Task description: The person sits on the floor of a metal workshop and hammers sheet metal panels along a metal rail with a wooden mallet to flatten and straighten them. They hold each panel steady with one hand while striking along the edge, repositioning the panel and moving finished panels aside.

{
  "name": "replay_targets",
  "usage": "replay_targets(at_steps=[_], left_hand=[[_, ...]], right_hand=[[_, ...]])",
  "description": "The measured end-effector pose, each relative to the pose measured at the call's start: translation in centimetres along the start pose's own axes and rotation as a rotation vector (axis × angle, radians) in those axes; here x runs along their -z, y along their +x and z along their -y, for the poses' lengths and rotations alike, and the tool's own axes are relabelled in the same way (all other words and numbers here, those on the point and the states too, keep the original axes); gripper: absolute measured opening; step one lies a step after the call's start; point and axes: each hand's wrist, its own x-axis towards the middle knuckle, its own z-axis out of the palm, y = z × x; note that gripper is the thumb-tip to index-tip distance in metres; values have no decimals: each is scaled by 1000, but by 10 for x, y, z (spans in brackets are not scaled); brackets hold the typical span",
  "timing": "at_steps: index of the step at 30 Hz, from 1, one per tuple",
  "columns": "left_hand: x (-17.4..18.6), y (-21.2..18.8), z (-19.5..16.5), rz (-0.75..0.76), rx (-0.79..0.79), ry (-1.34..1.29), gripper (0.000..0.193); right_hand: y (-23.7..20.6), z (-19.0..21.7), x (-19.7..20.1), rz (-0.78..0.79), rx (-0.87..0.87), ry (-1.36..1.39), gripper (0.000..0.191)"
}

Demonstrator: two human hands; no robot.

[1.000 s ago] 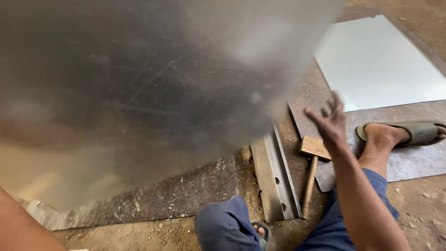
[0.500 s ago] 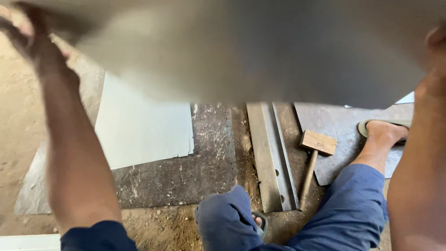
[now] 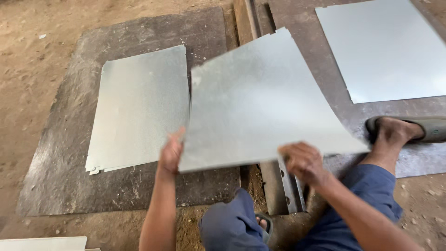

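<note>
A thin galvanised metal sheet (image 3: 260,97) is held low over the ground in front of me, slightly curved, its far corner over a steel angle bar. My left hand (image 3: 171,152) grips its near left edge. My right hand (image 3: 303,162) grips the near edge further right. To the left, a stack of similar metal sheets (image 3: 139,109) lies flat on a dark mat (image 3: 60,153). Another flat metal sheet (image 3: 385,51) lies at the upper right.
A steel angle bar (image 3: 283,190) runs between my legs, under the held sheet. My right foot in a sandal (image 3: 404,130) rests on the right mat. My blue-trousered knees are at the bottom. Bare earth surrounds the mats; a pale sheet corner (image 3: 42,242) shows at bottom left.
The sheet was raised close in front of the camera, filling the upper view. It has now swung down and lies low over the ground, both hands on its near edge.
</note>
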Motion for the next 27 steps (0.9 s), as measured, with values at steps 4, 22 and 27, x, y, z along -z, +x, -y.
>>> replay_targets(at_steps=[4,22,27], left_hand=[[17,-2,116,-327,603,-133,55],[97,-12,111,-772,481,840,43],[92,12,123,-493,671,1484,95]], right_hand=[[-38,-23,-45,276,-31,-12,42],[-71,-198,-171,-314,-475,542,53],[-33,-149,-190,-447,-585,352,59]])
